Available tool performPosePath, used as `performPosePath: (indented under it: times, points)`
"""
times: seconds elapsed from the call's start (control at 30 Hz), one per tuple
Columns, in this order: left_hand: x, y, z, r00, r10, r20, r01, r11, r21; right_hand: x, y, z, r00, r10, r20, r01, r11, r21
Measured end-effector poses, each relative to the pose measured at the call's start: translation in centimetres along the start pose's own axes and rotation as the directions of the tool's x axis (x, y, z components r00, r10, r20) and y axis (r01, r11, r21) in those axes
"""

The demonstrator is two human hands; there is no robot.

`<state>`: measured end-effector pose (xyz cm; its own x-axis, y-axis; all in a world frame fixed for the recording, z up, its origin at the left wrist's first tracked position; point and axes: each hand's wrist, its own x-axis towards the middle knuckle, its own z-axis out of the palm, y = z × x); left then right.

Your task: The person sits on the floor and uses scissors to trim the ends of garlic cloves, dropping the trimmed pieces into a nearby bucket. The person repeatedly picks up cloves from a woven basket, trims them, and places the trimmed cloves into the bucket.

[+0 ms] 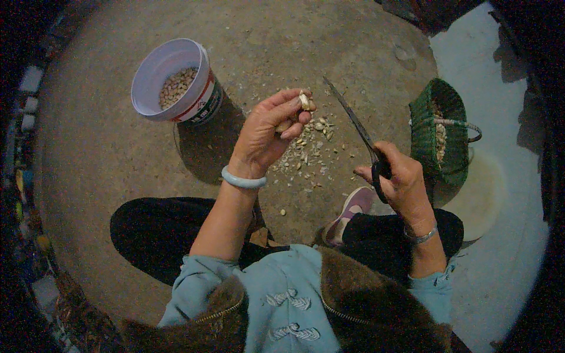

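Between the thumb and fingertips of my left hand (267, 125) is a small pale nut (304, 100), its exact kind unclear. Something brownish, perhaps more nuts, shows partly hidden under the curled fingers. My right hand (401, 176) grips a pair of scissors (353, 117) by the black handles. The dark blades look closed together and point up and away, to the right of the nut and apart from it. Broken shells (309, 150) lie scattered on the floor below my hands.
A whitish plastic bucket (143, 81) with many light-brown kernels (178, 87) stands at the left. To the right, a green woven basket (419, 128) with a handle (457, 123) holds pale nuts (440, 139). It sits by a pale round surface (481, 194). A mauve shoe (358, 200) is below the scissors.
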<state>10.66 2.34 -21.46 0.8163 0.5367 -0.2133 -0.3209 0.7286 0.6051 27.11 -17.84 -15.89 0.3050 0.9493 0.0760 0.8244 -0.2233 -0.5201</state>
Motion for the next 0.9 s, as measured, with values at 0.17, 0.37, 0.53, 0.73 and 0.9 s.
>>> performPosePath:
  times: [0.17,0.37,0.53,0.73,0.9]
  points:
    - [-0.2,0.4,-0.1,0.999,0.0,0.044,0.002,0.999,-0.048,0.2,-1.0,-0.4,0.998,-0.002,0.069,0.0,1.0,0.028]
    - [-0.2,0.3,-0.7,0.998,-0.034,0.045,0.033,0.999,0.012,0.1,-0.3,0.0,0.993,-0.116,0.026,0.117,0.993,-0.02]
    - [-0.5,0.5,-0.3,0.998,-0.059,0.025,0.057,0.994,0.092,0.0,-0.3,-0.1,0.989,-0.145,0.042,0.147,0.988,-0.044]
    - [-0.6,0.4,-0.2,0.998,-0.066,0.002,0.065,0.991,0.12,-0.2,0.0,0.1,0.984,-0.179,0.024,0.18,0.982,-0.057]
    - [-0.4,0.3,-0.4,0.997,-0.076,0.008,0.074,0.989,0.13,-0.2,0.0,0.0,0.986,-0.162,0.027,0.163,0.986,-0.028]
